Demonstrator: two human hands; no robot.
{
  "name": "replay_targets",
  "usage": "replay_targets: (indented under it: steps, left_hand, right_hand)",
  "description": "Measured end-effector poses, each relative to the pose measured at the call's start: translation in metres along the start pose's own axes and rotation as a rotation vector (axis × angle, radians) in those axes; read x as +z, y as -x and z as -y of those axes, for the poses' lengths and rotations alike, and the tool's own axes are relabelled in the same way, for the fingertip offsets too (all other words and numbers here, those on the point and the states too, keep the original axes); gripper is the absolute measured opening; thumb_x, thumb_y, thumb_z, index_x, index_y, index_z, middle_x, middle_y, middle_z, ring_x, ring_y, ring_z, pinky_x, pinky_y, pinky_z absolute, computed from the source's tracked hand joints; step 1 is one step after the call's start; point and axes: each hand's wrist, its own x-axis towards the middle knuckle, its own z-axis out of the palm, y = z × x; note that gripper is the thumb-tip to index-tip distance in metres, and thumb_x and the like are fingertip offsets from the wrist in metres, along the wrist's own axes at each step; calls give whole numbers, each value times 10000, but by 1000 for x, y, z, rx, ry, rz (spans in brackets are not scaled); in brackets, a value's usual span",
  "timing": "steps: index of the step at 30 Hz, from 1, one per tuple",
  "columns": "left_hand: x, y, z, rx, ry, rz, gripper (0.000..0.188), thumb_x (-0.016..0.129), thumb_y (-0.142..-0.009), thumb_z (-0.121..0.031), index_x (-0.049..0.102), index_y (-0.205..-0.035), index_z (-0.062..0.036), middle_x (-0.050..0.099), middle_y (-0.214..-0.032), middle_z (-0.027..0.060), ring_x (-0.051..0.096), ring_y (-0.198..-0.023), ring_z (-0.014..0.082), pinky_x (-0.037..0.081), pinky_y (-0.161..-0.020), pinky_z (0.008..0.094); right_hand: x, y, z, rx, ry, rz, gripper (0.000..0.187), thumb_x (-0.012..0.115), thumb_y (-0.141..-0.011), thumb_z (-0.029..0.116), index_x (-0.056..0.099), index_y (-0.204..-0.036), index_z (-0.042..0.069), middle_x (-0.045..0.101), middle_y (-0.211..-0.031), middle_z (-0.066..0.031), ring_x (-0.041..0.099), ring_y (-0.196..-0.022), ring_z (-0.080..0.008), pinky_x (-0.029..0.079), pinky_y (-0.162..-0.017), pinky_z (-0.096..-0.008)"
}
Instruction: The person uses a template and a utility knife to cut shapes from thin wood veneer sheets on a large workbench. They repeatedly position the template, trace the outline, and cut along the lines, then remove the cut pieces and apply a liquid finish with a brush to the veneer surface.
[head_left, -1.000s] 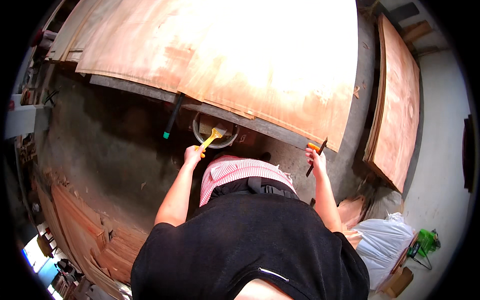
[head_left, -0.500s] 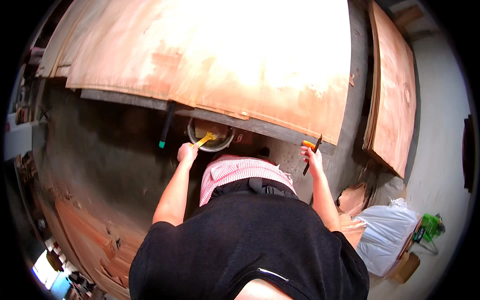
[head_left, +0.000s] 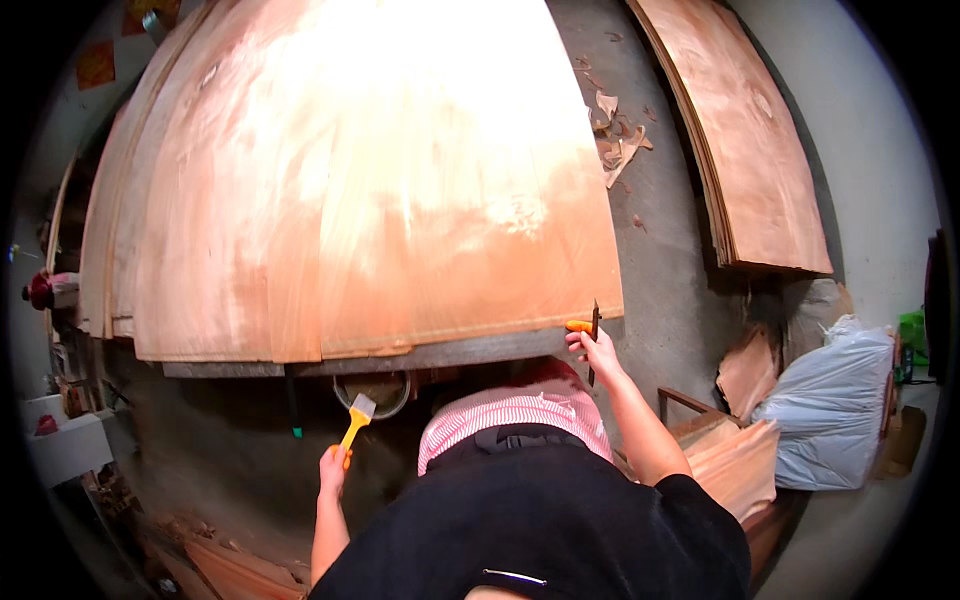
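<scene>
My left hand [head_left: 333,472] is wrapped round the yellow handle of a paintbrush [head_left: 355,425], whose pale, flat bristles point up beside the rim of a round metal bucket [head_left: 407,388]. The bucket stands low, partly hidden beneath the near edge of the wood veneer sheets [head_left: 470,300]. My right hand [head_left: 600,357] grips a thin, dark, pointed tool [head_left: 596,322] held nearly upright. A short orange piece [head_left: 578,326] sticks out from the same fingers; whether it belongs to the dark tool I cannot tell. That hand is at the near right corner of the sheets.
Another stack of wood sheets [head_left: 750,130] lies at the far right. Torn veneer scraps [head_left: 625,150] litter the grey floor between the stacks. At right sits a bundle wrapped in whitish plastic [head_left: 830,415] beside loose veneer pieces [head_left: 745,465]. A dark, green-tipped rod [head_left: 294,405] hangs left of the bucket.
The brush has come up out of the bucket, and its bristles now point upward. The view has shifted, showing more of the far sheets. My right hand still holds the dark tool.
</scene>
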Motion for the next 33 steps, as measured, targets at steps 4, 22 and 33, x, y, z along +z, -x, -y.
replay_targets:
  steps: [4,22,33]
  left_hand:
    - [20,28,-68,66,158,-43,243,459,-855,-277,531,-759,-67,390,-518,-47,309,-400,30,224,-364,181]
    - [294,-209,-597,642,113,38,261,435,-828,-263,588,-810,-52,403,-510,-51,310,-398,33,237,-370,189]
    - [415,-330,-803,750,-457,-342,271,467,-766,-281,613,-714,-58,597,-616,76,589,-624,210,436,-543,344]
  right_hand:
    - [-35,-45,30,-47,-24,87,246,369,-880,174,500,-1061,71,566,-808,17,482,-596,-22,354,-482,-150]
    - [-67,-155,84,126,-200,43,351,407,-864,312,498,-681,27,528,-483,-80,385,-320,-86,282,-307,-212]
    - [-64,-156,86,266,-242,48,273,426,-863,230,461,-677,33,531,-476,-110,393,-301,-88,288,-299,-201]
